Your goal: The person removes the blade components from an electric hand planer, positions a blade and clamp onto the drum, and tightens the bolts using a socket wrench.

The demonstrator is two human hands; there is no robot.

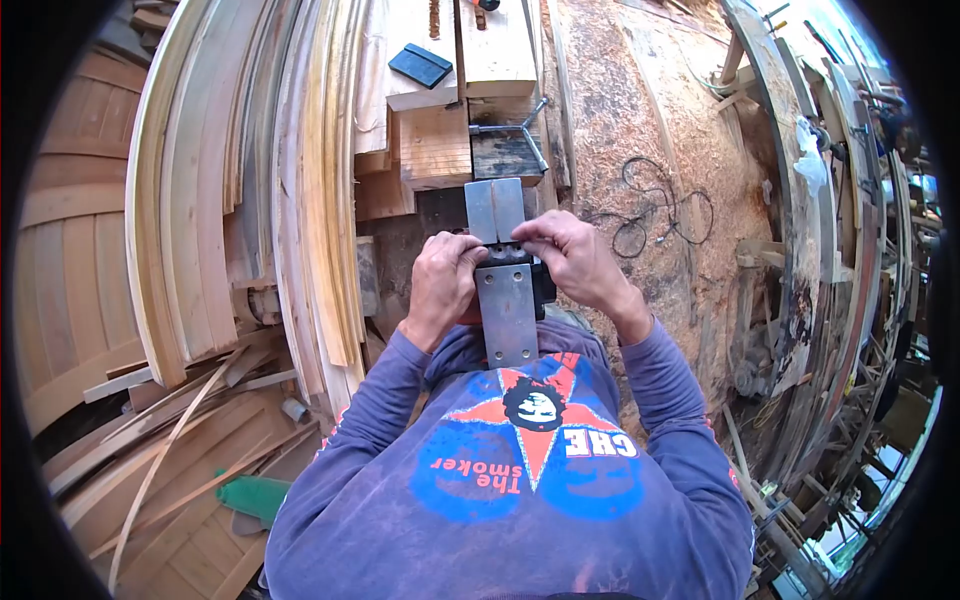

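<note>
An upturned electric planer (509,312) lies in front of my chest, its two flat metal sole plates facing up. The grooved plate (495,208) points away from me, and screw holes mark the nearer one. Between them the dark cutter block (503,254) shows in its slot. My left hand (443,280) is closed, thumb and fingers pinched at the slot's left end. At the right end, my right hand (575,258) pinches the same way. Whether a thin blade sits between the fingertips I cannot make out.
A three-armed socket wrench (525,130) rests on wood blocks beyond the planer. A dark flat case (421,65) lies on a thick timber. Long boards (320,180) stand stacked at left. A black cord (668,205) loops over sawdust at right. Offcuts (170,440) litter the lower left.
</note>
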